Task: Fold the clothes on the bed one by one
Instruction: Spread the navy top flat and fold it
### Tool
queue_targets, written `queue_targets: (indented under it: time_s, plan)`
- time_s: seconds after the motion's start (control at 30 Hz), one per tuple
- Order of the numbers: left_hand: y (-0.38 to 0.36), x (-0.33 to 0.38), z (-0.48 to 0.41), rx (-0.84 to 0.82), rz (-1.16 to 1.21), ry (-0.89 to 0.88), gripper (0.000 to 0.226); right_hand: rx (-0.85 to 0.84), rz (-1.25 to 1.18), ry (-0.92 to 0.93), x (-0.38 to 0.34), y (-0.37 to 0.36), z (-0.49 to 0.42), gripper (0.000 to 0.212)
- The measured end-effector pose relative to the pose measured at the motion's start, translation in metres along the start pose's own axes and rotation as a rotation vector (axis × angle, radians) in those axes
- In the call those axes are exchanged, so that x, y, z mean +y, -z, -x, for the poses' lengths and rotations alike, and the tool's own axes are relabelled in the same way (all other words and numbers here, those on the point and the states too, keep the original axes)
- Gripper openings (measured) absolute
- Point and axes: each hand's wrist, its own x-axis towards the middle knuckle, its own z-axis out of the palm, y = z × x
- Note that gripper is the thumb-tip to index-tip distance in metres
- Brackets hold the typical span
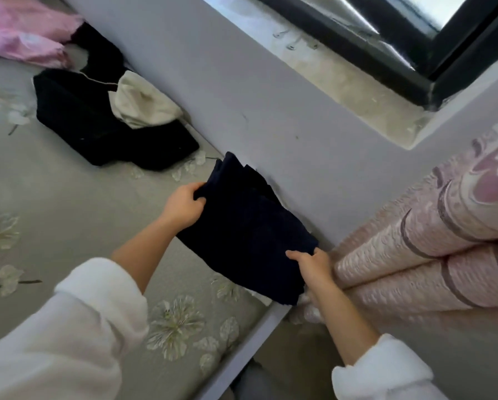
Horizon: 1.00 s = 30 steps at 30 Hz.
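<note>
- Navy garment (247,232): folded, at bed (68,183) edge against wall (242,82); long axis along wall.
- Left grip (184,206): pinches its far-left edge.
- Right grip (311,267): pinches near-right corner, fingers curled.
- Black pile (97,125): likely next; unfolded, well apart, nearer left grip.

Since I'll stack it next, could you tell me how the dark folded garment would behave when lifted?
The dark garment is probably floppy: its cloth bunches where the left hand grips it. It may unfold if lifted by one edge, since the stacked layers lie loose. It seems light, as the right hand holds only a corner.
</note>
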Motion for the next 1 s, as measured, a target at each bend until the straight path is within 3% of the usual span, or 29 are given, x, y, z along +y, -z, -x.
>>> queue_targets:
  time_s: [0.17,0.3,0.37,0.47,0.57,0.67,0.73,0.87,1.0]
  plan:
    - [-0.016,0.028,-0.064,0.017,-0.105,-0.068,0.046,0.053,-0.144,-0.108,0.000,-0.009,-0.039,0.054]
    - [-0.036,0.024,-0.097,0.178,-0.271,-0.004,0.048,0.058,-0.208,-0.194,0.012,-0.016,-0.066,0.056]
    - [-0.052,0.010,-0.101,0.170,-0.407,0.065,0.053,0.097,-0.112,-0.223,0.022,-0.019,-0.077,0.057]
    - [-0.079,-0.018,-0.093,0.033,-0.525,0.058,0.056,0.191,0.123,-0.215,0.031,-0.024,-0.087,0.052]
    - [-0.096,-0.037,-0.090,-0.003,-0.566,-0.090,0.054,0.237,0.499,0.015,0.032,-0.031,-0.091,0.067]
    - [-0.106,-0.047,-0.097,-0.073,-0.630,-0.142,0.055,0.037,0.818,0.346,0.030,-0.048,-0.093,0.066]
    - [-0.110,-0.054,-0.105,-0.122,-0.671,-0.093,0.061,-0.107,0.961,0.414,0.033,-0.059,-0.099,0.072]
    - [-0.121,-0.079,-0.120,-0.177,-0.661,0.044,0.071,-0.316,1.169,0.252,0.061,-0.063,-0.119,0.083]
    - [-0.129,-0.107,-0.116,-0.136,-0.631,-0.009,0.072,-0.404,1.293,0.211,0.084,-0.058,-0.131,0.080]
